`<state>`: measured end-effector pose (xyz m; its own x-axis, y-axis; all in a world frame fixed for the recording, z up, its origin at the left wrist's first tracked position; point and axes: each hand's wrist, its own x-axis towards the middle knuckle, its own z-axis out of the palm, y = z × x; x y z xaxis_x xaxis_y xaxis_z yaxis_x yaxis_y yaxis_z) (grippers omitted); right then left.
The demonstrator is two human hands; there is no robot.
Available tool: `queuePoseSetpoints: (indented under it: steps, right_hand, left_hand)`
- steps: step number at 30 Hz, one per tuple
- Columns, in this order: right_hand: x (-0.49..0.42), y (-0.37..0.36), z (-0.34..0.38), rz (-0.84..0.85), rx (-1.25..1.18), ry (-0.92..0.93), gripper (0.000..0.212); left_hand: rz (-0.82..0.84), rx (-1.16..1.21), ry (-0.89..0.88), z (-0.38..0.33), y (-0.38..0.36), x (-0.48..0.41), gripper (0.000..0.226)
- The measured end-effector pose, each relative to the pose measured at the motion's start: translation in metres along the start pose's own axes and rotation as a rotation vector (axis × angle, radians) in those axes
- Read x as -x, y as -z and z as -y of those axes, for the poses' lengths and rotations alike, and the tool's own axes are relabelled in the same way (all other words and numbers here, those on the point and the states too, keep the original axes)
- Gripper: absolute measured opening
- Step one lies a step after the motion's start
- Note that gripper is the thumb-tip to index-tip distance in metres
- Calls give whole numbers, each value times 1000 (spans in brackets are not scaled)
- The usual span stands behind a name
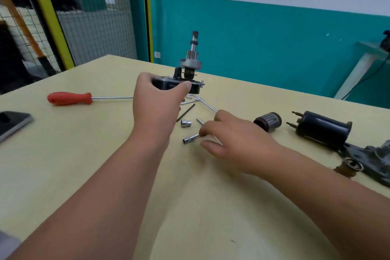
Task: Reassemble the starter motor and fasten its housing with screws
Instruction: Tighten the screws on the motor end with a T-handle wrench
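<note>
Bench (105, 154) stock, left to right.

1. Red screwdriver (69, 98), lying flat, untouched.
2. Left grip (157, 99): clamped round the black base (195, 88) of the drive assembly and steadying it on the bench. Its shaft (193, 48) stands upright, pinion uppermost.
3. Loose socket (186, 123) and long bolt (207, 106), between my two arms.
4. Right grip (234, 141): fingers curled and pinching the shank of the small driver (190, 139), which lies low on the bench.
5. Armature (268, 121), on its side, near the right wrist.
6. Housing (322, 127), on its side, well apart from the base.
7. End bracket (375, 162), far right, partly cut off.

Step, as I judge it: early, picking up a tool with the main parts unjoined. Next I must fit the armature and housing to the base before any screws go in.
</note>
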<state>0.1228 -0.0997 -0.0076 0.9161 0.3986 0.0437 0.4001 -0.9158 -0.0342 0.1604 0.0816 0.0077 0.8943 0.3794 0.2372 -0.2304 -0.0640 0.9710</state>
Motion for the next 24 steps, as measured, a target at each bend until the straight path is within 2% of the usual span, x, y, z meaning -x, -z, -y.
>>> queuePoseSetpoints:
  steps: [4,9,11,13,19,21,24]
  right_hand:
    - [-42,-12,6,18,177,156,34]
    - [-57,-16,6,-18,252,264,32]
    - [-54,-13,4,-79,190,204,23]
    - [-49,-10,1,-103,117,101,22]
    - [-23,-3,2,75,130,-39,25]
    - [-16,-4,1,87,87,-100,21]
    - [-9,-3,0,9,-216,-219,13]
  left_hand:
    - [-21,77,-13,-3,2,0,39]
    - [-58,115,-34,-5,3,-3,40]
    - [-61,129,-43,-6,3,-3,40]
    - [-52,149,-49,-7,4,-3,40]
    - [16,147,-21,-6,2,2,43]
    - [67,199,12,-2,0,6,42]
    - [188,345,120,1,-6,13,42]
